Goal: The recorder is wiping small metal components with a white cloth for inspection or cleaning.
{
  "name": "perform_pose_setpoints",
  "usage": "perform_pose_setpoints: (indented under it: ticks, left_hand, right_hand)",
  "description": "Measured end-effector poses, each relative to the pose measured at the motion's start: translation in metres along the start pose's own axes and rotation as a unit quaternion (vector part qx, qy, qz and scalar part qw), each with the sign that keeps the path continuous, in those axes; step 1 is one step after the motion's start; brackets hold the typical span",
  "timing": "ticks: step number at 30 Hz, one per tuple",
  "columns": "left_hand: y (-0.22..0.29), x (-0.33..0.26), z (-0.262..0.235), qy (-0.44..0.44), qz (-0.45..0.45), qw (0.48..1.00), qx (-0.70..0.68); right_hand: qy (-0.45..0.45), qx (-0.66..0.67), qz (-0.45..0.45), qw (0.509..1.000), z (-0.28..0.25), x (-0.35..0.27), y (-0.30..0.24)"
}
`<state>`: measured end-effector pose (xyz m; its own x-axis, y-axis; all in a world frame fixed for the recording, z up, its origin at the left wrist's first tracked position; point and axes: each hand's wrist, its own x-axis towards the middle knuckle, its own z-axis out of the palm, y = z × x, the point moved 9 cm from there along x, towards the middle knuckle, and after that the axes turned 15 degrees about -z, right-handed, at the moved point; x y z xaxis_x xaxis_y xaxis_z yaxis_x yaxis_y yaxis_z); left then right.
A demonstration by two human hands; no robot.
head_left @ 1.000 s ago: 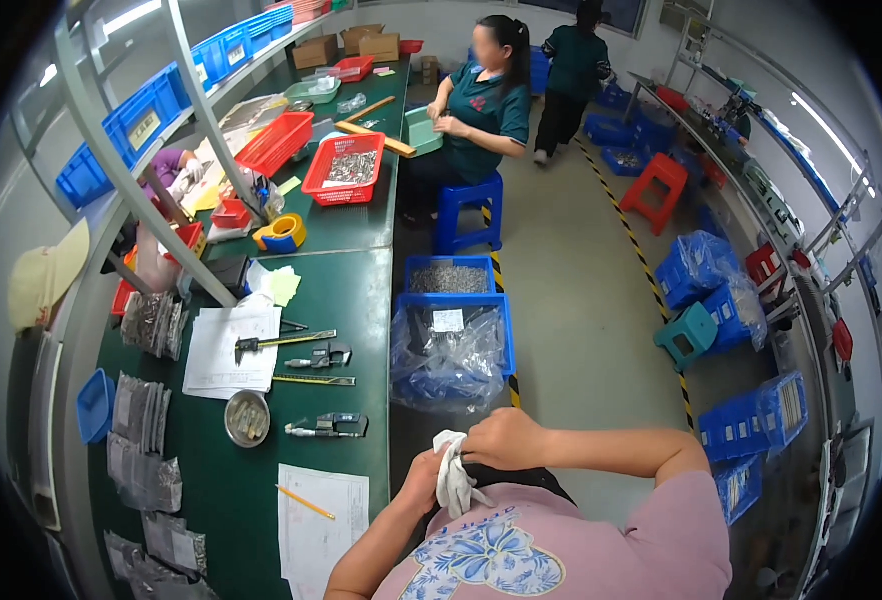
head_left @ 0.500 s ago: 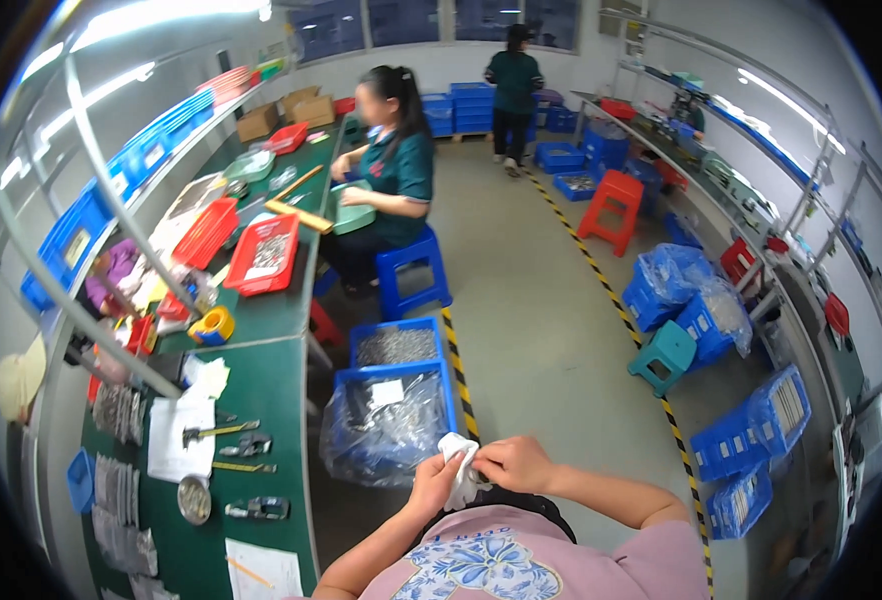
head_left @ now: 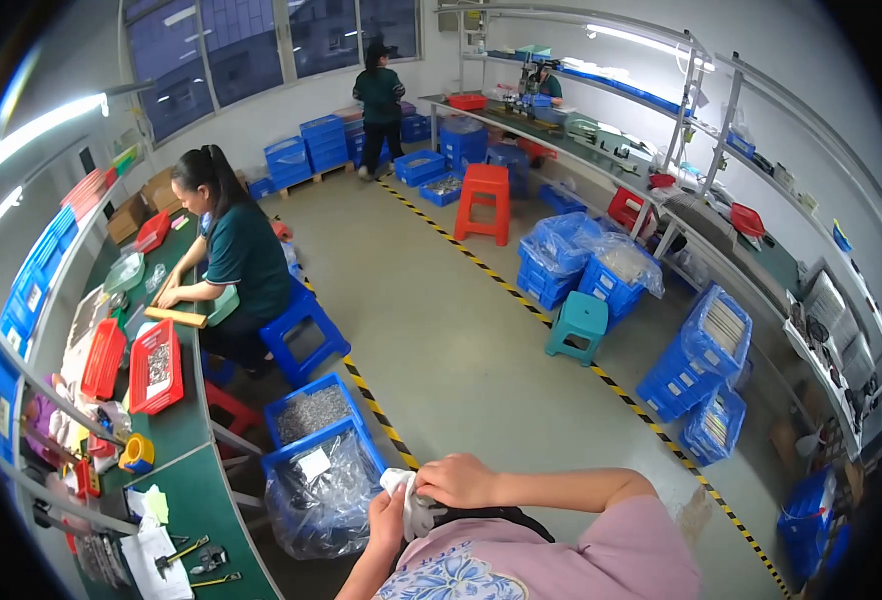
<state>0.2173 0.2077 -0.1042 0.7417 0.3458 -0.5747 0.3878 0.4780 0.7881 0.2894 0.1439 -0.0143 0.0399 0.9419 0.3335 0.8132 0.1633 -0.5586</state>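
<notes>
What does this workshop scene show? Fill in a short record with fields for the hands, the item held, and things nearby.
left hand: holds a white cloth close to the chest
right hand: rests over the cloth, fingers curled on it
nearest crate: blue crate of small grey parts, with a bagged load in front
bench: green, at left, with hand tools and paper
co-worker: seated on a blue stool at the bench
floor: grey, with a yellow-black stripe

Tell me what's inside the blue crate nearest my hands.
The blue crate holds a clear plastic bag of small grey parts with a white slip on top; what lies beneath the bag is hidden.
</notes>
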Motion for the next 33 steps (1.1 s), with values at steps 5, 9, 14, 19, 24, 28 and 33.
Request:
perform_pose_setpoints:
  ticks: [5,9,14,19,24,28,33]
  left_hand:
    - [0.001,0.001,-0.004,-0.008,-0.017,0.999,-0.026]
    - [0.012,0.003,0.000,0.000,-0.023,0.999,-0.047]
    - [0.048,-0.009,0.017,-0.041,0.006,0.996,-0.083]
    - [0.031,-0.019,0.003,-0.019,-0.043,0.994,-0.096]
    - [0.023,-0.031,-0.007,0.006,-0.022,0.987,-0.161]
    - [0.031,-0.039,-0.003,0.000,0.012,0.991,-0.135]
    - [0.042,-0.043,-0.002,0.005,0.076,0.996,-0.047]
  right_hand:
    - [-0.061,0.024,0.122,0.990,0.009,-0.009,0.017]
    - [0.022,-0.005,0.023,0.999,-0.013,0.008,0.003]
    - [-0.115,-0.064,0.059,0.990,-0.025,0.019,0.007]
    - [-0.047,-0.024,-0.018,0.998,-0.036,0.035,-0.013]
    - [-0.002,0.053,-0.021,0.998,-0.039,0.040,-0.027]
    - [0.033,0.074,-0.046,0.996,-0.032,0.044,-0.035]
    - [0.048,0.082,-0.046,0.994,-0.027,0.048,-0.032]
